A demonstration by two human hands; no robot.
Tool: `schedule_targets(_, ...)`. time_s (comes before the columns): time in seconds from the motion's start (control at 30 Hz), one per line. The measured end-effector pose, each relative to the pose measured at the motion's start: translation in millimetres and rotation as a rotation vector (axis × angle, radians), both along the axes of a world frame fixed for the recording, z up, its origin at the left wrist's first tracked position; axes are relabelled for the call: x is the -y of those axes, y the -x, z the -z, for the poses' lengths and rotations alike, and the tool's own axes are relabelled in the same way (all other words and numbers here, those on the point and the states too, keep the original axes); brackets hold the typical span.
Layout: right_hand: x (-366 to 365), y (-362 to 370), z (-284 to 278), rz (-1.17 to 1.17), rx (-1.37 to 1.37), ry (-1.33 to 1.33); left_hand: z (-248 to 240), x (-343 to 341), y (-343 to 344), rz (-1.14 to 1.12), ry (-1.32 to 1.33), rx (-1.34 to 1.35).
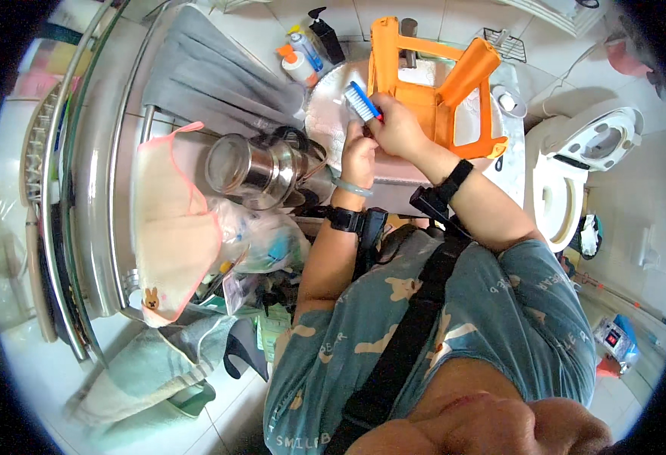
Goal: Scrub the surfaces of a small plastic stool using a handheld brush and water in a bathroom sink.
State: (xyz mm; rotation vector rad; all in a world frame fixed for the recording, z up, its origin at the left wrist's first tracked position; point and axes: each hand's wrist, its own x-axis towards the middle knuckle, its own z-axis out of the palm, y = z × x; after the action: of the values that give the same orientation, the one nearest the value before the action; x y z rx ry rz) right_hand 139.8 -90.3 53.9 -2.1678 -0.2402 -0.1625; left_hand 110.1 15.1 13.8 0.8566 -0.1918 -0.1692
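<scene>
Blue brush (358, 99) juts leftward from right hand (400, 129) gripping it; left hand (357, 157) just below, grip unclear.

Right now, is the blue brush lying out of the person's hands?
No, the person's right hand grips the blue brush by its handle end.

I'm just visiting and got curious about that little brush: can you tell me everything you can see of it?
The brush has a blue, plastic-looking body with dense white bristles and a touch of red near the grip. The right hand holds it, hiding most of the handle. Its head sticks out toward the picture's upper left, slanted, above the pale sink. The left hand is just below; whether it touches the brush, I can't tell.
</scene>
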Motion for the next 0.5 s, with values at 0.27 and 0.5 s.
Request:
schedule_targets(0.27, 8.1, 3.2, 36.4, -0.003, 0.044, -0.295, 15.5, 9.6, -7.7, -0.309, -0.462, 0.125)
schedule_targets(0.5, 32.9, 4.9, 10.6, -0.184, -0.353, -0.476, 4.4, 5.9, -11.0, -0.526, -0.624, 0.165)
